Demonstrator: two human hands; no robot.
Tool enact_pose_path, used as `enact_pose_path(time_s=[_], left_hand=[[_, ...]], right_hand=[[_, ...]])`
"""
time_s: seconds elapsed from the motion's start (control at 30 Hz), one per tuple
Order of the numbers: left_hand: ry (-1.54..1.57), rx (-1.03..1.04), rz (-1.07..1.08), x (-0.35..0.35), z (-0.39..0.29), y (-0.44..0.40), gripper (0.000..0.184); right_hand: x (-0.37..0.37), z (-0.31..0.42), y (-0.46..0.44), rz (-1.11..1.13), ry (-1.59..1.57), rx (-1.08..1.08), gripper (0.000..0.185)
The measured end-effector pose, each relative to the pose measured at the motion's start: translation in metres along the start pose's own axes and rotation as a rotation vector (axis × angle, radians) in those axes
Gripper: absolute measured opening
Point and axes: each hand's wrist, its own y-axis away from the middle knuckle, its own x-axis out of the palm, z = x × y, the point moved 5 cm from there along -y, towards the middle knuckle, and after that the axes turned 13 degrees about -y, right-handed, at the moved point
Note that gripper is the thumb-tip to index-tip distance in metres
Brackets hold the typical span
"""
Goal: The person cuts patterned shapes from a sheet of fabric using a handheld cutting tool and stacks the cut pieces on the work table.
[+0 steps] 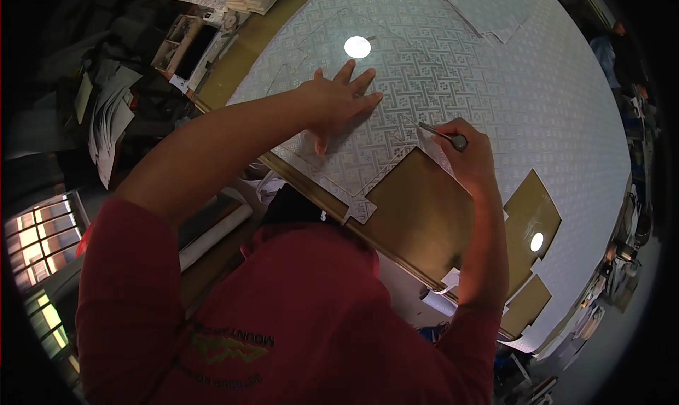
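Note:
My left hand lies on a silvery patterned sheet, fingers spread and pressed flat. My right hand is closed around an awl-like tool with a thin pointed shaft and a dark rounded handle. Its tip points left toward the sheet, a short way to the right of my left fingers; whether it touches the surface I cannot tell. Faint outlines run across the sheet. Between my right forearm and the table's near edge, a cut-out shows the brown tabletop.
More cut-outs in the sheet lie right of my right forearm. A dark slim strip rests on the sheet at the far side. Left of the table stand a wooden box and stacked papers. A white roll sits below the near edge.

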Motion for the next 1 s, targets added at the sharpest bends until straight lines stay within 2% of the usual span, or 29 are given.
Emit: enact_pose_path(time_s=[0.1, 0.2, 0.37, 0.5, 0.57, 0.6, 0.67, 0.73, 0.8, 0.87, 0.97, 1.0], left_hand=[[0.002, 0.001, 0.000, -0.002, 0.000, 0.001, 0.153], [-0.020, 0.001, -0.006, -0.002, -0.001, 0.001, 0.153], [-0.029, 0.000, -0.002, -0.003, -0.001, 0.000, 0.152], [-0.031, -0.002, 0.018, -0.005, -0.002, -0.001, 0.151], [-0.027, -0.001, 0.025, -0.006, -0.001, -0.001, 0.151], [-0.022, 0.004, 0.031, -0.005, -0.002, -0.001, 0.151], [0.017, 0.004, 0.034, -0.002, 0.001, 0.002, 0.151], [0.069, 0.008, 0.053, -0.003, 0.001, -0.001, 0.151], [0.092, -0.004, 0.073, 0.000, 0.001, -0.005, 0.152], [0.062, 0.011, 0.103, -0.008, -0.001, -0.003, 0.151], [0.031, 0.029, 0.071, -0.017, -0.006, 0.000, 0.151], [0.055, 0.028, 0.088, -0.017, -0.003, 0.006, 0.151]], right_hand=[[0.000, 0.005, -0.004, 0.033, 0.056, -0.062, 0.012], [0.000, 0.006, -0.007, 0.067, 0.070, -0.011, 0.011], [0.003, 0.007, -0.015, 0.092, 0.105, -0.135, 0.012], [0.006, 0.004, -0.016, 0.110, 0.127, -0.084, 0.010], [0.008, -0.013, -0.012, 0.030, -0.014, -0.218, 0.010], [0.015, -0.019, -0.010, 0.030, -0.012, -0.221, 0.010], [0.027, -0.036, -0.009, -0.032, -0.179, -0.080, 0.010], [0.035, -0.056, -0.008, -0.035, -0.276, -0.108, 0.011], [0.028, -0.037, -0.003, -0.021, -0.086, -0.166, 0.015], [0.031, -0.030, 0.005, -0.096, -0.131, -0.223, 0.016], [0.030, -0.010, 0.030, -0.258, -0.183, -0.168, 0.019], [0.032, -0.001, 0.038, -0.279, -0.184, -0.013, 0.020]])
